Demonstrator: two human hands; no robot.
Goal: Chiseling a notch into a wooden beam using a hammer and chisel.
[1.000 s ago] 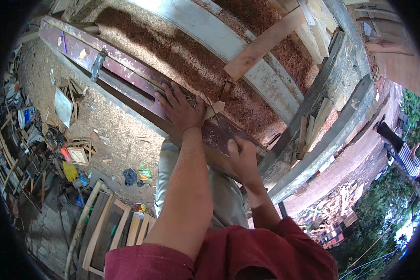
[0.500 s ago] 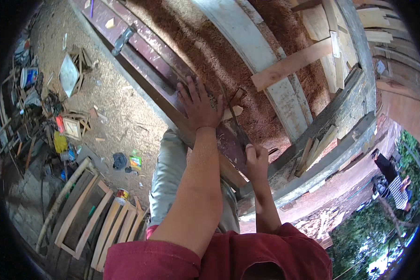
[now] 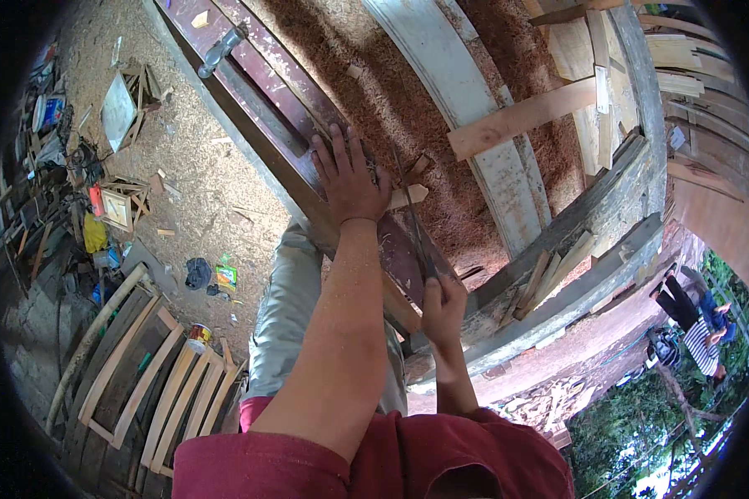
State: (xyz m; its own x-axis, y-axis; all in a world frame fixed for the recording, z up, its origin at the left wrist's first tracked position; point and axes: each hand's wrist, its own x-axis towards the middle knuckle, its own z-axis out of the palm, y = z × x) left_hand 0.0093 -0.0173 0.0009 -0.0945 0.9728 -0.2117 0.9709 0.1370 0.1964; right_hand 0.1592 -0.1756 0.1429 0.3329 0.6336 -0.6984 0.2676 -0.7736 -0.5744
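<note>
My left hand [image 3: 351, 181] lies flat with its fingers spread on a worn maroon wooden board [image 3: 404, 266]. In my right hand [image 3: 443, 308], the fingers are wrapped round the handle of what looks like a handsaw [image 3: 418, 237], its long thin blade seen nearly edge-on and pointing away from me. The blade crosses a small pale piece of wood with a pointed end [image 3: 411, 196], just right of my left hand. Whether the blade cuts into it is too small to tell. Farther up the board rests a hammer [image 3: 217, 61].
A white moulded board [image 3: 437, 79] and a bare plank [image 3: 524, 121] lie over wood shavings at right. Wooden frames [image 3: 133, 374] and a tin [image 3: 198, 335] are at lower left. Scrap lines the left edge. People [image 3: 697, 333] are at the far right.
My right hand has drawn back toward me with the saw, so more of the blade shows. My left hand stays spread on the board. The whole view has shifted slightly.
</note>
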